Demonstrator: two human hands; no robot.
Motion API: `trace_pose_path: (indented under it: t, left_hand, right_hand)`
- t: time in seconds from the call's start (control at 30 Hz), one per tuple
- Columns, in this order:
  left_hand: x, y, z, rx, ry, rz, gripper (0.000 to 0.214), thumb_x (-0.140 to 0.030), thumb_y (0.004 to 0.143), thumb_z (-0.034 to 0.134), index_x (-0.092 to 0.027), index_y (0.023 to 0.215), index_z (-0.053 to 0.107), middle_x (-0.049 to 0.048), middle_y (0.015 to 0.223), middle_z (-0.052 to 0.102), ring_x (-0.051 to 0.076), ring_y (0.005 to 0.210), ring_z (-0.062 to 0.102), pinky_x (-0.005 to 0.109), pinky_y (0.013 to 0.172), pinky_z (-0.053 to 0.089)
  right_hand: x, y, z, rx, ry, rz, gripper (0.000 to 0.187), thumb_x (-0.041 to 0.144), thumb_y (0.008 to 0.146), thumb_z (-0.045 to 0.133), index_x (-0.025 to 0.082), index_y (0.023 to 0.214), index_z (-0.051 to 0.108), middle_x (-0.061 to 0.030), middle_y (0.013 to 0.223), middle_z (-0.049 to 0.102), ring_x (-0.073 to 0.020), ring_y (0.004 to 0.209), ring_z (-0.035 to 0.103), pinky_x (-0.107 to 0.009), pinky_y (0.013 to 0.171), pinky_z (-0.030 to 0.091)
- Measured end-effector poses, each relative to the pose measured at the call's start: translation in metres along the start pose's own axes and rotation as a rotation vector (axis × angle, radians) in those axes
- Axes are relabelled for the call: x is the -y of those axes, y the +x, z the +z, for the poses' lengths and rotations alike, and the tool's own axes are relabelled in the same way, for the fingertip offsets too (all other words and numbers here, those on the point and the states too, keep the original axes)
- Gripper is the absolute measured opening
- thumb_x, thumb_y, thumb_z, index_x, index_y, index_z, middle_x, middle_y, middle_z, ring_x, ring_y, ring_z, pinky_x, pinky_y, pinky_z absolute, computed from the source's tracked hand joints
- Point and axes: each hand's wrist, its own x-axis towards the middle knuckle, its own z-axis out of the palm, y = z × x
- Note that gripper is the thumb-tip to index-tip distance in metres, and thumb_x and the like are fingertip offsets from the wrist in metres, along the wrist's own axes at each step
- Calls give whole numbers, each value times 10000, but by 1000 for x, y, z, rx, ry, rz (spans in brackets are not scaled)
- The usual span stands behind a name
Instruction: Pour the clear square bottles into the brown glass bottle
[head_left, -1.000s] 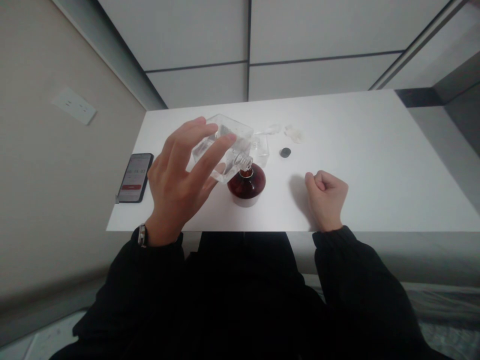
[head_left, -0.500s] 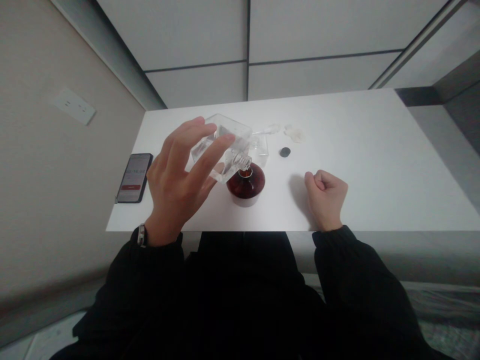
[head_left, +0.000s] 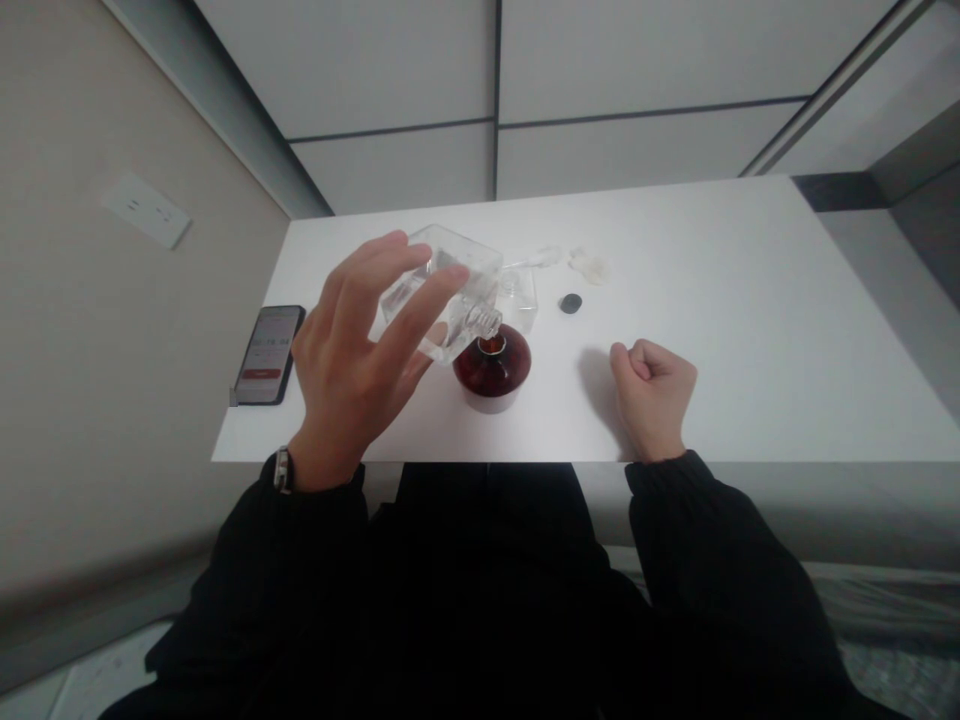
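Clear bottle [head_left: 474, 298] tilted in left hand [head_left: 352, 345] above brown bottle [head_left: 495, 374]; contents unclear.

Phone [head_left: 268, 355], wall socket [head_left: 148, 210], pale panels [head_left: 405, 60]
Phone: dark-edged, screen lit, left of the left-hand fingers [head_left: 421, 315]. Socket: white, double, farther left of the fingers. Panels: dark-seamed, beyond the fingers.

Loose black sleeves [head_left: 277, 570] are worn, finished with gathered cuffs [head_left: 660, 472]; the left wrist [head_left: 309, 468] is circled by a silvery, dark-edged band [head_left: 282, 470], and the lap [head_left: 487, 500] is covered in black.
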Motion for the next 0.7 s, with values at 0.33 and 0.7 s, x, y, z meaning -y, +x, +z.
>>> trace_pose_path:
  t: [0.33, 0.7]
  left_hand:
    - [-3, 2, -3, 24, 12, -20, 510, -251, 1030, 669, -354, 1508, 525, 67, 1414, 674, 284, 1399, 637, 486, 1177, 579]
    - [-4, 2, -3, 46, -14, -39, 540, -304, 1037, 669, -388, 1539, 490, 69, 1427, 669, 295, 1416, 631, 519, 1196, 560]
  right_hand:
    - [1, 0, 0, 1, 2, 10, 458, 277, 824, 586, 261, 574, 203, 83, 540, 189, -97, 562, 220, -311, 585, 192]
    - [0, 0, 1, 4, 7, 15, 463, 264, 826, 588, 262, 574, 199, 82, 549, 183, -100, 565, 217, -314, 585, 187]
